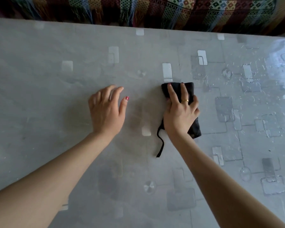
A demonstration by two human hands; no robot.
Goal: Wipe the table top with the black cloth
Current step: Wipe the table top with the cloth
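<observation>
A folded black cloth (190, 89) lies on the grey patterned table top (56, 79), a little right of the middle. My right hand (179, 111) presses flat on it, fingers spread over its far end and a gold ring on one finger. A thin black strap of the cloth trails toward me from under the wrist. My left hand (107, 109) rests palm down on the bare table to the left of the cloth, fingers apart, holding nothing.
The table carries a glossy grey cover with pale rectangles and circles; its right side shines with glare. Beyond the far edge hangs a colourful woven fabric (171, 12) with fringes.
</observation>
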